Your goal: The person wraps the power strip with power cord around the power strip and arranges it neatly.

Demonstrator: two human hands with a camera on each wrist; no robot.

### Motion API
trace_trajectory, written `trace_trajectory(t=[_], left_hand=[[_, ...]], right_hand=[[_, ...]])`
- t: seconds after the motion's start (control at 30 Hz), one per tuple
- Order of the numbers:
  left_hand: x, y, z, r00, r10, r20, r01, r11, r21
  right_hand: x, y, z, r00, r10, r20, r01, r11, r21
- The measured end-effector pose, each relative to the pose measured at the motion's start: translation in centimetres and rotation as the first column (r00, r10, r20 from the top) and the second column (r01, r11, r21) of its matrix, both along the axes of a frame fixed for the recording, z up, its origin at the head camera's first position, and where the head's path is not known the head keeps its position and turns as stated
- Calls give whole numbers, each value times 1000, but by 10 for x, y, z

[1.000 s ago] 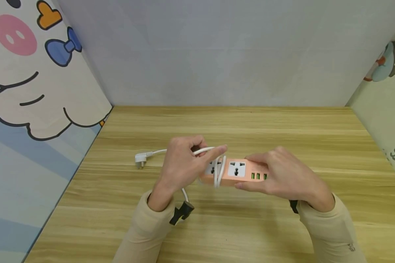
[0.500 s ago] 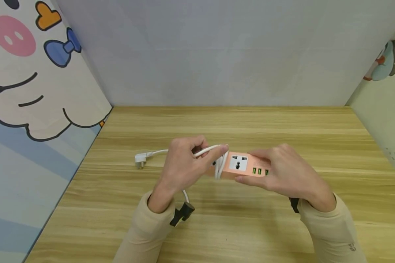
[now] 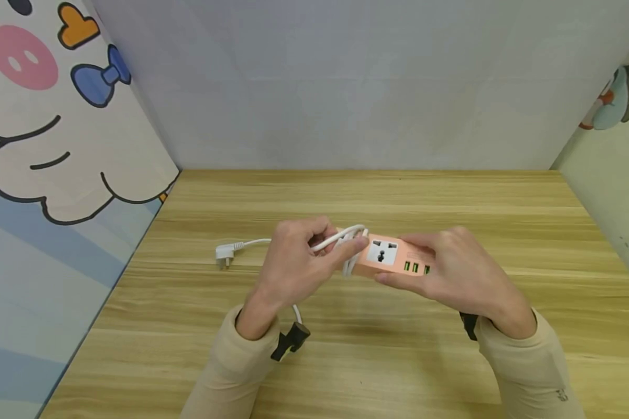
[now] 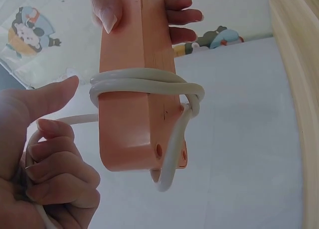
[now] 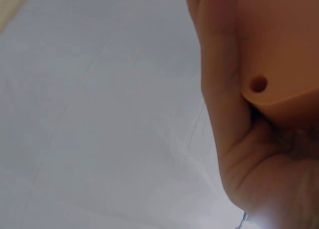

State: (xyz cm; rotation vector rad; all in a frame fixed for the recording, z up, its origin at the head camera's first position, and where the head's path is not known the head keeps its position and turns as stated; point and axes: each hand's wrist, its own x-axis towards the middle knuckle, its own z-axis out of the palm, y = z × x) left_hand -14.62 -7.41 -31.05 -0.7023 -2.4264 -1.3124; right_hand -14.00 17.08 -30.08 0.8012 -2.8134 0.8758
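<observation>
An orange power strip (image 3: pixel 364 270) with white sockets and green USB ports is held above the table by my right hand (image 3: pixel 458 276), which grips its right end between thumb and fingers. White cord (image 4: pixel 134 82) loops round the strip near its left end, as the left wrist view shows. My left hand (image 3: pixel 301 259) has its fingers curled round the cord beside that end, the thumb reaching toward the loops. The cord's white plug (image 3: pixel 224 252) lies on the table to the left. In the right wrist view the palm lies against the strip's end (image 5: pixel 279 50).
The wood-grain table (image 3: pixel 367 372) spreads beneath both hands. A pale grey wall (image 3: pixel 367 87) stands behind it, with cartoon-printed panels (image 3: pixel 84 180) at the sides. A black wrist strap piece (image 3: pixel 290 340) shows beside my left sleeve.
The power strip has risen and tilted in my right hand, its left end moving up toward my left hand. My left thumb has shifted slightly right. The plug stays about where it was.
</observation>
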Motion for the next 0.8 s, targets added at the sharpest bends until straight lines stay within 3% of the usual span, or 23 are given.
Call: trace_trajectory(t=[0.53, 0.8], left_hand=[[0, 1, -1, 998, -49, -44, 48, 999, -18], [1, 1, -1, 997, -48, -63, 46, 998, -37]], right_hand=[[4, -4, 5, 991, -126, 54, 128, 991, -33], [3, -5, 5, 990, -137, 9, 138, 988, -67]])
